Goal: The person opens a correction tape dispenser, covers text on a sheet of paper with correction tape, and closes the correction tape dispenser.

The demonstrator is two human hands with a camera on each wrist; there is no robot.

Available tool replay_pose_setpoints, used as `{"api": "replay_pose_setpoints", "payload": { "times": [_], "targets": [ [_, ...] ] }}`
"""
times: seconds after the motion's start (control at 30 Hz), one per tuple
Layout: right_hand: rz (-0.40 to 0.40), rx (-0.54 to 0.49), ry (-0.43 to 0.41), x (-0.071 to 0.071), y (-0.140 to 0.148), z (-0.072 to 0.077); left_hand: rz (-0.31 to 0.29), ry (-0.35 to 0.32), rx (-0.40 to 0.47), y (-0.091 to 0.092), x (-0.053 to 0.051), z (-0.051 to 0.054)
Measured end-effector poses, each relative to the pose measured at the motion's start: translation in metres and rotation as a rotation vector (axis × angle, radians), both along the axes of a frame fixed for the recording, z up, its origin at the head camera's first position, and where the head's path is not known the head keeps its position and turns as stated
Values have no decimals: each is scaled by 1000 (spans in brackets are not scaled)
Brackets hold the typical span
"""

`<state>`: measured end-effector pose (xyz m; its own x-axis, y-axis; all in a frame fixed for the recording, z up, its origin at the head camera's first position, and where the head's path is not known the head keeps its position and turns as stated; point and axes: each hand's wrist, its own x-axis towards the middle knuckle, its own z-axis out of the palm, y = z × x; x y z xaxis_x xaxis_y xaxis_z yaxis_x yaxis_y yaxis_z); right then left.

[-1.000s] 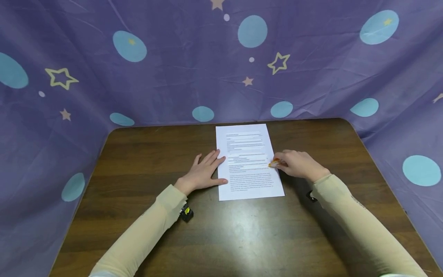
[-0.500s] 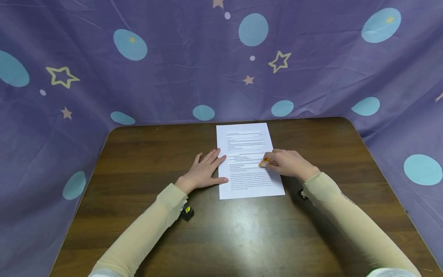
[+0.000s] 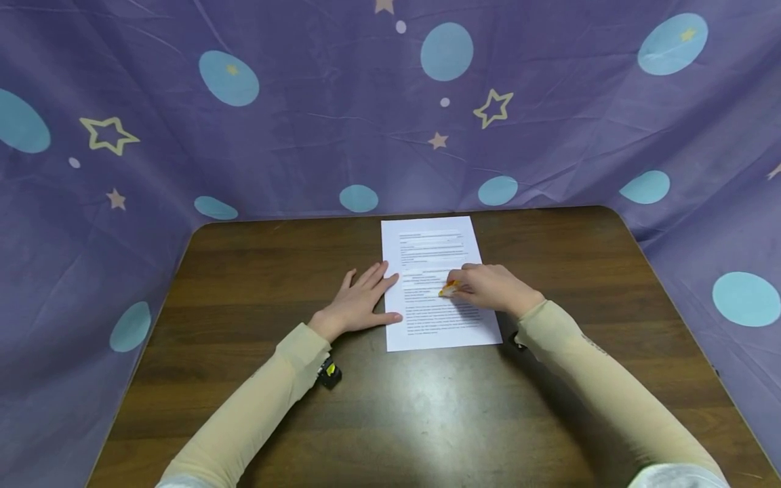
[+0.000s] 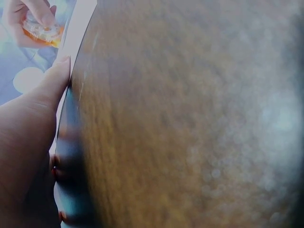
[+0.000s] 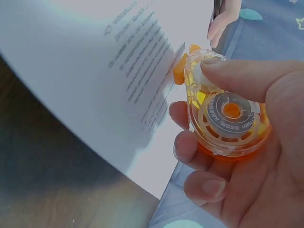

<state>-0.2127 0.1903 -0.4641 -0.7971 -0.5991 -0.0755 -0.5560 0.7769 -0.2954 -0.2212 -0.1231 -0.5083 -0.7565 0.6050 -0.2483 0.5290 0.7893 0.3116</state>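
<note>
Correction tape (image 5: pixel 230 114) is being gripped by the curled fingers of the right hand (image 3: pixel 488 287); against slipping, the printed sheet (image 3: pixel 427 313) is ideally being pinned under the left hand (image 3: pixel 356 305), fingers spread.

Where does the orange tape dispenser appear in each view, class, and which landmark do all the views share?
Head: tape dispenser just right of centre, a little below mid-height, in the right hand.
Left wrist: tape dispenser near the upper left corner, partly hidden by the right hand.
Right wrist: tape dispenser right of centre, about mid-height.
Shared landmark: the white sheet.
</note>
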Motion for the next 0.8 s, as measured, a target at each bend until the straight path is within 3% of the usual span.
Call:
{"api": "replay_pose_setpoints", "payload": {
  "times": [0.8],
  "targets": [
    [69, -5, -19, -2, -42, 1, -4, -4, 2, 1, -1, 1]
  ]
}}
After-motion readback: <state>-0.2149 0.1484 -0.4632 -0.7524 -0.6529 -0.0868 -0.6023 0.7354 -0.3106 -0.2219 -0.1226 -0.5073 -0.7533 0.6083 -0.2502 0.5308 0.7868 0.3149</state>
